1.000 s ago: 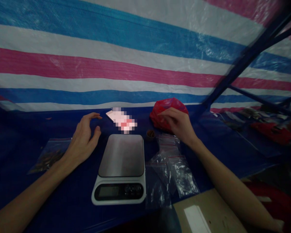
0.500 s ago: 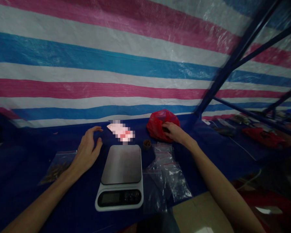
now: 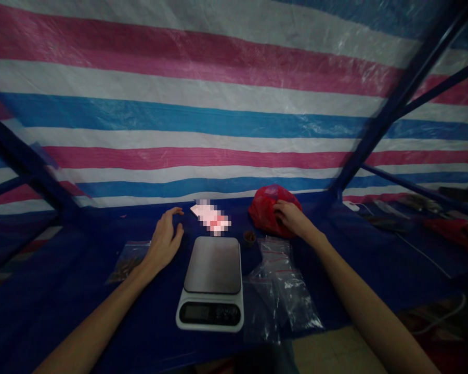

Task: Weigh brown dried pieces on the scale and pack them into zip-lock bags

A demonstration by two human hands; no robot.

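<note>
My right hand [image 3: 291, 218] is at the red plastic bag [image 3: 265, 210], its fingers curled and pressed together on the bag's mouth. What lies inside the bag is hidden. Hovering or resting left of the kitchen scale [image 3: 213, 265], my left hand [image 3: 166, 239] has its fingers apart and holds nothing. The scale's steel plate is bare, and its display faces me. Between scale and bag stands a small cup [image 3: 249, 238] with brown bits in it. Clear zip bags [image 3: 296, 293] lie overlapping to the right of the scale.
Beside my left forearm lies a zip bag with brown pieces [image 3: 128, 259]. A pixelated pale, flat object [image 3: 210, 217] sits behind the scale. Blue metal bars [image 3: 374, 135] slant up at the right, before a striped plastic sheet [image 3: 203, 119]. A white cable [image 3: 425, 252] trails on the right.
The whole view has shifted, so the things on the table appear farther right. My right fingers have drawn up slightly at the bag's mouth. The left hand keeps its open pose.
</note>
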